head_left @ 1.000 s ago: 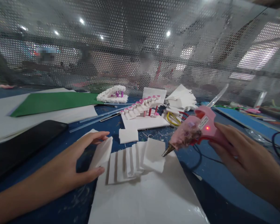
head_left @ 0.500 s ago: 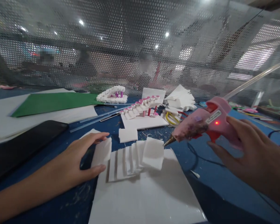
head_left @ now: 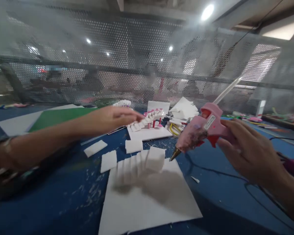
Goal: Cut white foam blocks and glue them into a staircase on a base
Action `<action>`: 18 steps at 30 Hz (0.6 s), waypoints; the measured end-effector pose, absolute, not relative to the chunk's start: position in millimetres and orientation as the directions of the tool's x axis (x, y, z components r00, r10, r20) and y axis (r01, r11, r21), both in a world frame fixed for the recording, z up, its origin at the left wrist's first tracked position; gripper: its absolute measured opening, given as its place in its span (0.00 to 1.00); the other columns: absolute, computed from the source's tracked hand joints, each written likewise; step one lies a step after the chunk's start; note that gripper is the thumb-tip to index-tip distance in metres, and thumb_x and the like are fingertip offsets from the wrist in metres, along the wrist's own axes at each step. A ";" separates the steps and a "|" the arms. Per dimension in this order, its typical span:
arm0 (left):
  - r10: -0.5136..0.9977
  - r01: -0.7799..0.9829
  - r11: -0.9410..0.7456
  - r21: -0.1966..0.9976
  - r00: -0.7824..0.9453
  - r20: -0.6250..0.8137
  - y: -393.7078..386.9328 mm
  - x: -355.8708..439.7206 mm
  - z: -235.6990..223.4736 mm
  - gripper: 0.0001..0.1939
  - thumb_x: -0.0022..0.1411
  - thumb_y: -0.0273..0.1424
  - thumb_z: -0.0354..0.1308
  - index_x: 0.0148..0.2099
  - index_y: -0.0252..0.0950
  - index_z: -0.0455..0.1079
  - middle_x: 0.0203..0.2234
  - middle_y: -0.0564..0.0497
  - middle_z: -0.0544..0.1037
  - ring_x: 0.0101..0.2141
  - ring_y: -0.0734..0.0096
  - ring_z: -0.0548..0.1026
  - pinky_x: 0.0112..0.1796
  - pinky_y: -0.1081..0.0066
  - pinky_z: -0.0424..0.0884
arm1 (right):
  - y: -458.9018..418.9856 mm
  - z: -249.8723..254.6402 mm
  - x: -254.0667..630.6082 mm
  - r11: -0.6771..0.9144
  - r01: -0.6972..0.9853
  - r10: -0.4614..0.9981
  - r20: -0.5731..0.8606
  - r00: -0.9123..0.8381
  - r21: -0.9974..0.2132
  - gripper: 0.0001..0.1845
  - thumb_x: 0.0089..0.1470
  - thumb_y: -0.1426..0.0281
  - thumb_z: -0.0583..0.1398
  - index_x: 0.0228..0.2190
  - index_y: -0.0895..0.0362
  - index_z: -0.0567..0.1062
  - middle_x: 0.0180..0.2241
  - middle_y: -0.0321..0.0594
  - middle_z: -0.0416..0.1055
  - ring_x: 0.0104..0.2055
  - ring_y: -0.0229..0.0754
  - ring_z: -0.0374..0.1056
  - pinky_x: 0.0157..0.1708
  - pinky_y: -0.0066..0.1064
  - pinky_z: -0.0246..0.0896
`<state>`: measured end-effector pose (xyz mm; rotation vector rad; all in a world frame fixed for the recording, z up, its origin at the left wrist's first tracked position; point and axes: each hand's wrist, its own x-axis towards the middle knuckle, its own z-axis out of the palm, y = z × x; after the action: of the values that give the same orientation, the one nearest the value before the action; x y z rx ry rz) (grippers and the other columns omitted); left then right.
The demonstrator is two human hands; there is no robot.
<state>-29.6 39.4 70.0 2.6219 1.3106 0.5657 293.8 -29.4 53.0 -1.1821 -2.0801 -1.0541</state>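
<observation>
My right hand (head_left: 250, 153) grips a pink hot glue gun (head_left: 201, 129), its brass nozzle pointing down-left just above the right end of a small white foam staircase (head_left: 142, 161). A clear glue stick (head_left: 232, 85) pokes out of the gun's back. The staircase stands on a white foam sheet (head_left: 147, 202). My left hand (head_left: 112, 118) is stretched out above the table, fingers extended and blurred, reaching toward a finished white staircase model with pink posts (head_left: 149, 122). It holds nothing.
Loose white foam squares (head_left: 108, 160) lie left of the staircase. A green sheet (head_left: 56, 117) and white sheets lie at the back left. A stack of cut foam (head_left: 183, 109) and yellow-handled scissors (head_left: 173, 129) sit behind. A perforated metal screen (head_left: 137, 65) borders the table. A black cord (head_left: 254, 192) trails at right.
My left hand let go of the foam piece by the staircase and swung up and forward toward the finished model. The view tilted upward. The glue gun stayed near the staircase.
</observation>
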 end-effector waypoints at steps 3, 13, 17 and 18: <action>0.669 0.545 -0.741 0.392 0.652 0.357 42.0 11.2 117.5 0.26 0.59 0.41 0.34 0.52 0.38 0.63 0.48 0.57 0.70 0.46 0.71 0.69 0.44 0.73 0.62 | -29.0 60.9 288.1 0.324 0.880 0.457 0.757 -0.466 0.347 0.13 0.56 0.66 0.47 0.38 0.59 0.64 0.28 0.42 0.67 0.27 0.40 0.65 0.23 0.28 0.59; 0.323 -0.017 -0.779 0.626 0.846 0.425 47.9 115.5 182.5 0.15 0.60 0.32 0.47 0.46 0.29 0.66 0.45 0.49 0.72 0.45 0.70 0.69 0.43 0.74 0.63 | -28.7 66.9 282.2 0.456 0.825 0.457 0.708 -0.539 0.333 0.08 0.55 0.67 0.48 0.36 0.56 0.63 0.26 0.39 0.65 0.23 0.37 0.62 0.18 0.27 0.54; 0.468 0.071 -0.706 0.704 0.793 0.389 68.0 115.3 178.2 0.19 0.61 0.33 0.51 0.47 0.22 0.61 0.50 0.34 0.65 0.48 0.58 0.65 0.44 0.63 0.62 | -28.4 66.0 285.1 0.437 0.811 0.436 0.697 -0.570 0.390 0.08 0.56 0.67 0.48 0.37 0.56 0.62 0.27 0.40 0.66 0.25 0.39 0.63 0.20 0.28 0.56; 0.443 0.066 -0.673 0.737 0.834 0.330 71.5 113.8 175.5 0.18 0.61 0.34 0.50 0.46 0.21 0.63 0.48 0.34 0.67 0.46 0.60 0.67 0.43 0.64 0.64 | -27.9 66.0 285.3 0.438 0.801 0.424 0.692 -0.585 0.409 0.09 0.56 0.67 0.48 0.37 0.56 0.62 0.27 0.40 0.66 0.25 0.38 0.64 0.20 0.28 0.56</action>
<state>113.8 71.5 175.5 2.2492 0.3692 0.6379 285.3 -27.9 66.0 -1.0278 -2.1987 -1.0088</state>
